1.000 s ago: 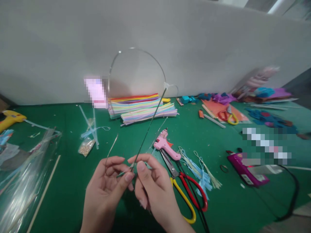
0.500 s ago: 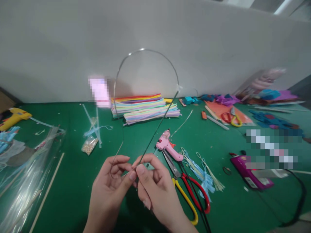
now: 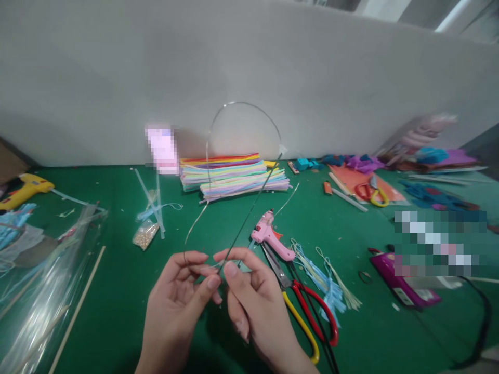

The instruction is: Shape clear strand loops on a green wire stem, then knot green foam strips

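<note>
A thin silver wire [image 3: 236,103] bends into a large loop above the table. At its right side a whitish bit [image 3: 283,149] joins it to a straight dark green wire stem [image 3: 253,206]. My right hand [image 3: 257,301] pinches the lower end of this stem between thumb and forefinger. Close beside it, my left hand [image 3: 177,306] is curled with the loose end of the silver wire running down into its fingers. Exactly where that end is gripped is hidden. Both hands' fingertips nearly meet at the bottom of the loop.
Behind the loop lie bundles of coloured pipe cleaners [image 3: 241,182]. A pink glue gun [image 3: 273,239] and red-and-yellow scissors [image 3: 284,280] sit by my right hand, near blue tassels [image 3: 331,296]. Further left are a bead bag [image 3: 145,235], clear wrapping [image 3: 42,322] and a yellow glue gun [image 3: 29,189].
The top of the loop has dropped and the loop looks narrower, its left side shifted right. My right fingertips have moved slightly right, opening a small gap from the left ones.
</note>
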